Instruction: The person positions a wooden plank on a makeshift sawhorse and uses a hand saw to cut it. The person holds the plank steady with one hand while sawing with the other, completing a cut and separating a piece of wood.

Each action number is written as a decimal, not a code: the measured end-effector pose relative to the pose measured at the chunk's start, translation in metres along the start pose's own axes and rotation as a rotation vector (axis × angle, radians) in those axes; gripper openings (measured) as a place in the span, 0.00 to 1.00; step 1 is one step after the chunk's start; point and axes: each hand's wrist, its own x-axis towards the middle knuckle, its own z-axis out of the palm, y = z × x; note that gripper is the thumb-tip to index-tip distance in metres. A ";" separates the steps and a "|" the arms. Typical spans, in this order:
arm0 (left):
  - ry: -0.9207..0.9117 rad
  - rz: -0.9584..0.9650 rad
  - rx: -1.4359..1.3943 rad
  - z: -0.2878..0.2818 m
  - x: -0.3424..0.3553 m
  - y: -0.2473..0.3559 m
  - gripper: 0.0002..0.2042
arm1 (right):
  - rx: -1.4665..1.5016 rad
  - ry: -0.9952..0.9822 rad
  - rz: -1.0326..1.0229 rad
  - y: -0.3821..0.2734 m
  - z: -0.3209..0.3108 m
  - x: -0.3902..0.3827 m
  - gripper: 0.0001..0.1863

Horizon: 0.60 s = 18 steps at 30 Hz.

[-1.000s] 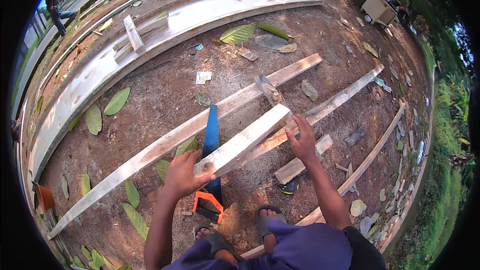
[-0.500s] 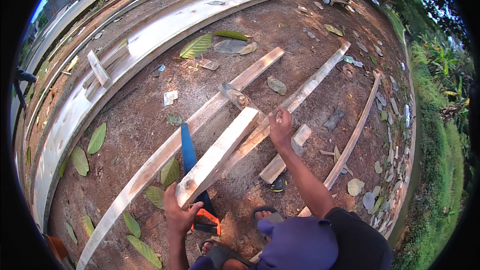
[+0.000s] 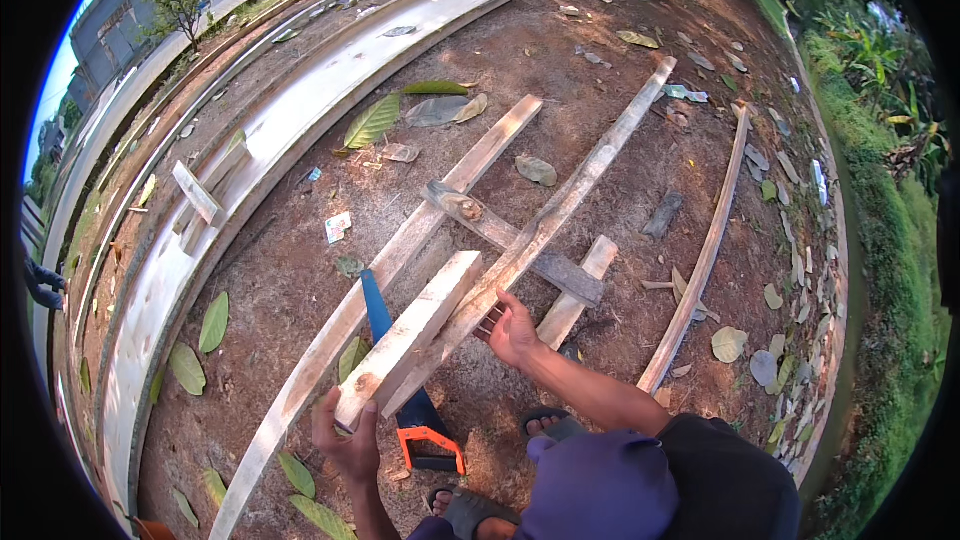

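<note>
Left hand: (image 3: 347, 440) closed on the near end of the short thick timber, with the thumb laid against its side.
Right hand: (image 3: 515, 333) palm turned up, fingers partly hidden at the right edge of the long beam — whether they grip it I cannot tell.
Short timber: (image 3: 413, 325) runs forward and to the right from the left hand, its far end ahead of both hands.
Long beam: (image 3: 590, 180) stretches from between the hands to well ahead of the right one, crossing over the dark crosspiece.
Dark crosspiece: (image 3: 492, 227) ahead of the right hand, its left end on the left plank.
Left plank: (image 3: 342, 320) on the ground, passing to the left of the left hand.
Handsaw: (image 3: 432, 440) orange handle just right of the left hand; the blue blade passes beneath the short timber — its tip shows ahead of that hand.
Offcut: (image 3: 562, 318) just right of the right hand.
Thin strip: (image 3: 708, 275) farther right of the right hand.
Wide pale board: (image 3: 305, 125) well ahead and left of the left hand.
</note>
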 end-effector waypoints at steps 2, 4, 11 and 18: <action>0.050 -0.220 -0.070 -0.015 0.002 -0.013 0.20 | -0.023 0.022 0.003 -0.002 0.000 0.001 0.22; 0.113 -0.363 -0.129 -0.029 0.001 -0.027 0.17 | -0.077 0.075 -0.005 -0.002 -0.003 0.006 0.19; 0.278 -0.520 -0.370 -0.064 -0.052 -0.074 0.12 | -0.083 0.107 0.035 0.004 -0.018 0.014 0.13; 0.226 -0.621 -0.458 -0.054 -0.075 -0.093 0.16 | 0.134 -0.082 0.086 -0.005 -0.046 -0.021 0.23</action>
